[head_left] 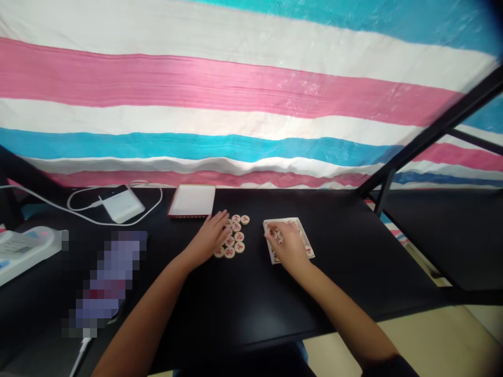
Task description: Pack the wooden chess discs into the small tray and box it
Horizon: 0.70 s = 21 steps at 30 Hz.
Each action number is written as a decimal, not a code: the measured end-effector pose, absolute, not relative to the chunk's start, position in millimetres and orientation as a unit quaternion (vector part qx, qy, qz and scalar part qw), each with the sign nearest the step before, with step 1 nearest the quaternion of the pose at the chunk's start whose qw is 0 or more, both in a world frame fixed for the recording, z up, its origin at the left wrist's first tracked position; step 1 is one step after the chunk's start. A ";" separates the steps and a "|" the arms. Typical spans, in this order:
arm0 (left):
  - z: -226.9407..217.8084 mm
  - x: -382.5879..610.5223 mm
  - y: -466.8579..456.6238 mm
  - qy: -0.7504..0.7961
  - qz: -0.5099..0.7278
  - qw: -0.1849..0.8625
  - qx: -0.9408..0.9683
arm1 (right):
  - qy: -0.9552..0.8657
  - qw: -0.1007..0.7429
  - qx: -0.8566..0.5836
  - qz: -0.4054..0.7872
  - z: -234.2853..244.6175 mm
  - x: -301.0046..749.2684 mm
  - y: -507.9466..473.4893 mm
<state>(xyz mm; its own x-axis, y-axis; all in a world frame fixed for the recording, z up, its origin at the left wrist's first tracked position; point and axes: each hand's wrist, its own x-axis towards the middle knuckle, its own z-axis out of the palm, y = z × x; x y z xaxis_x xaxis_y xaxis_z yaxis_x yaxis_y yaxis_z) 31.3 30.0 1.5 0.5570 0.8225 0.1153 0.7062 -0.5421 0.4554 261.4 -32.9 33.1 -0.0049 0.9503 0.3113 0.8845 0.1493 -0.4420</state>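
Right hand (285, 243) curls over the shallow white square tray (307, 252), though I can't tell if it holds anything; my open left hand (208, 238) touches the round wooden xiangqi pieces (234, 235).

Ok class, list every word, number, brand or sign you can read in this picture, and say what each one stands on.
Nothing here can be quoted.
Red characters on the round wooden game pieces: too small to read.
Printed markings on the white device at the left: too blurred to read.
Pixelated object: blurred out, unreadable.

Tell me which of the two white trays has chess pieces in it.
The nearer tray, under the right hand, holds red-marked pieces; the farther, red-edged tray shows none.
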 end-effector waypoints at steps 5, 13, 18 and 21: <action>-12.7 13.3 23.6 0.448 0.156 0.224 0.851 | -0.736 0.242 -0.629 0.066 15.8 219.2 -10.0; -11.4 7.7 19.6 0.459 0.226 0.260 0.819 | -0.726 0.239 -0.642 0.058 8.8 213.1 -9.9; -8.8 0.8 15.4 0.449 0.208 0.255 0.831 | -0.733 0.214 -0.642 0.059 6.8 214.9 -15.1; -9.0 3.9 14.8 0.435 0.193 0.238 0.847 | -0.727 0.226 -0.647 0.046 8.5 211.6 -14.2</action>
